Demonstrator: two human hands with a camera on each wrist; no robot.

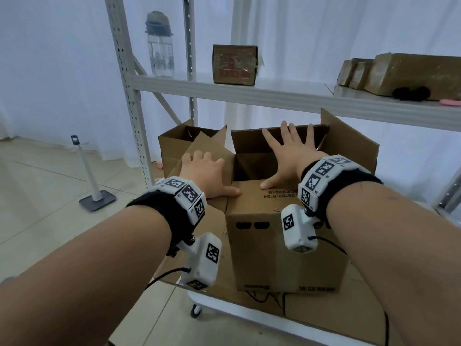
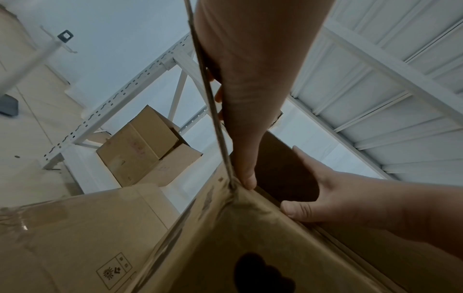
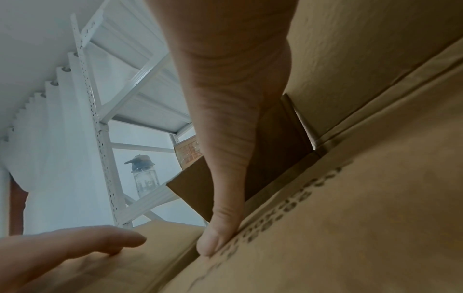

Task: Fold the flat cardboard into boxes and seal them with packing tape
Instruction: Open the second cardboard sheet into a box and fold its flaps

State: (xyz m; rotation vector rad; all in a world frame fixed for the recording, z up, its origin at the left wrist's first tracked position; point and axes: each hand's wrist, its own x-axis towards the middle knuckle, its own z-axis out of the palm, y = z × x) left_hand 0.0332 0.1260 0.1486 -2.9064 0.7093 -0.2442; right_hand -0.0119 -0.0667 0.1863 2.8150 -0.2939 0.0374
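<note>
We were at the flap-folding step on an erected cardboard box [image 1: 287,236], which stood on a layer of flat cardboard [image 1: 311,310] near the front edge of a low white shelf [image 1: 244,312]. We judged the top was not yet closed and no tape was on it.

At the far left, on the tiled floor, stood a slim white post on a dark base [image 1: 93,186]. Next came our left hand [image 1: 204,174], its grip loosely open, palm laid on the box's left flap [image 1: 197,148] with the thumb stretched along the near top edge. Whether the fingertips curled over the flap we could not tell. Behind it, toward the shelf's back edge, sat a second open box [image 1: 174,146].

Our right hand [image 1: 289,156] hovered over the open mouth, grip spread wide, fingers straight, thumb pressing the near flap's fold. The right flap [image 1: 349,143] stood up and outward.

The board was matte brown corrugate, stiff, with crisp creases, printed black lettering and two dark oval handle holes. On the upper shelf stood a clear plastic bottle [image 1: 161,49], a small printed carton [image 1: 234,64] and tape-wrapped parcels [image 1: 404,72].

Next, we judged, the side flaps needed pushing down flat and holding level before the long flaps met. No packing tape was in view.
</note>
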